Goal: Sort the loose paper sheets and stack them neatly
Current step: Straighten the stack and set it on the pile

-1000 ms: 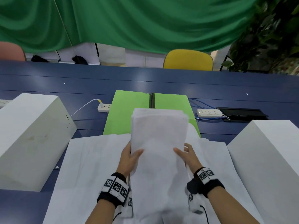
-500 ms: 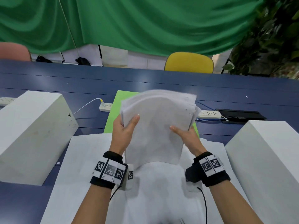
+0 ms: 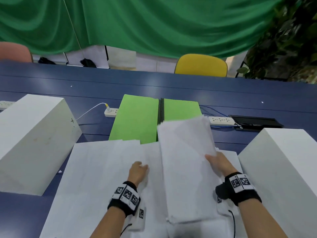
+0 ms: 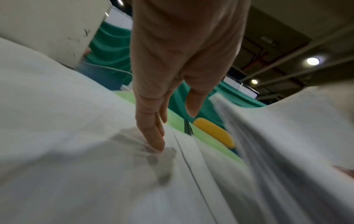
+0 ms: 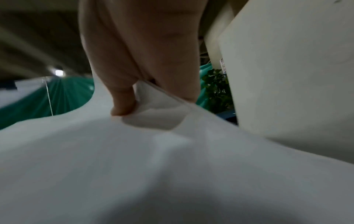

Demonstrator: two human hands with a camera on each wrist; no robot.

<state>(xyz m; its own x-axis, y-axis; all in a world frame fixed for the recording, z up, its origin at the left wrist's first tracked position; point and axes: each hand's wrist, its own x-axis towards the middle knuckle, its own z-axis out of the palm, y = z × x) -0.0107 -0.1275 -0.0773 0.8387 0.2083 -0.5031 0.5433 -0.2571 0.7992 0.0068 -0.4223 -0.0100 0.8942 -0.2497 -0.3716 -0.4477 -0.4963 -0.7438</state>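
In the head view, a thick bundle of paper sheets (image 3: 186, 162) is being held by the right hand (image 3: 218, 162), which is clamped on its right edge with the thumb on top; the bundle is lying lengthways toward the green folder (image 3: 137, 121), its far end overlapping the folder's right half and its near end drooping toward the body. The left hand (image 3: 138, 171) is being rested, fingers straight and relaxed, on the loose sheets (image 3: 96, 169) that are spread over the blue table (image 3: 154, 86) between the two white blocks (image 3: 34, 138), just left of the bundle and apart from it. The step is judged to be the setting down of the gathered bundle; it is best done by lowering the bundle flat, by supporting the sagging near end, and by squaring the edges with both hands before the grip is released, since a one-sided hold is likely to let the sheets fan out. In the left wrist view, the fingertips (image 4: 157, 144) are being pressed lightly on a flat sheet, nothing is being gripped, and the fanned edge of the bundle is being seen at the right, raised above that sheet. In the right wrist view, the bundle's edge is being pinched between thumb (image 5: 122, 104) and fingers, with the paper spreading out left and toward the camera from the pinch, and a white block is standing close on the right.
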